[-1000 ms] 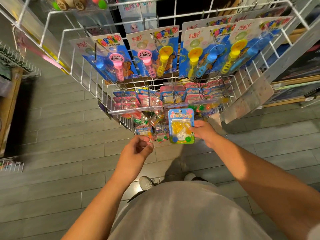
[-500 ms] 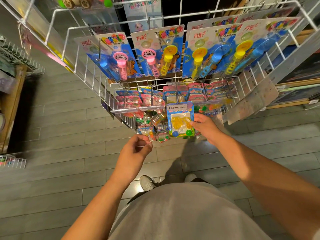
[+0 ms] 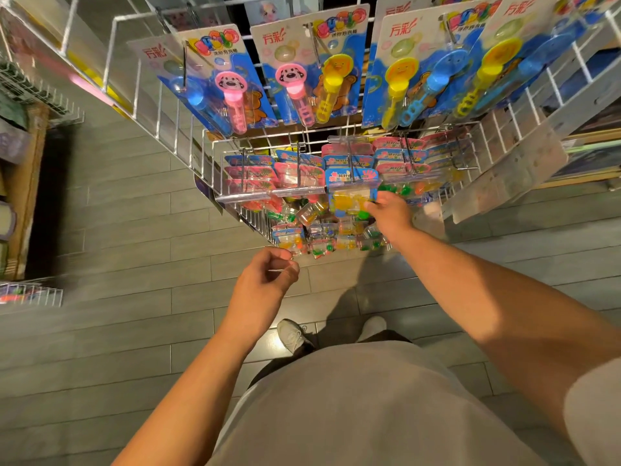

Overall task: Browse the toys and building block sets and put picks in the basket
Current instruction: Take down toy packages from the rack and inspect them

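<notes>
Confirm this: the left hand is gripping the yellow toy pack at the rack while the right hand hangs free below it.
Wrong hands. In the head view the right hand grips the yellow toy pack at the rack; the left hand hangs free below it, holding nothing.

I count two hands: left hand (image 3: 265, 280), right hand (image 3: 389, 213). Two pink dog-faced plastic bubble wands (image 3: 232, 95), three yellow round-faced plastic bubble wands (image 3: 331, 85), two white shoes (image 3: 294, 336). Small blister packs: too crowded to count.

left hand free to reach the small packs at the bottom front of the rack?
Probably yes. The left hand hangs just below the bottom packs with nothing between them, loosely curled and apparently empty. The right hand holds the yellow toy pack higher up.
</notes>
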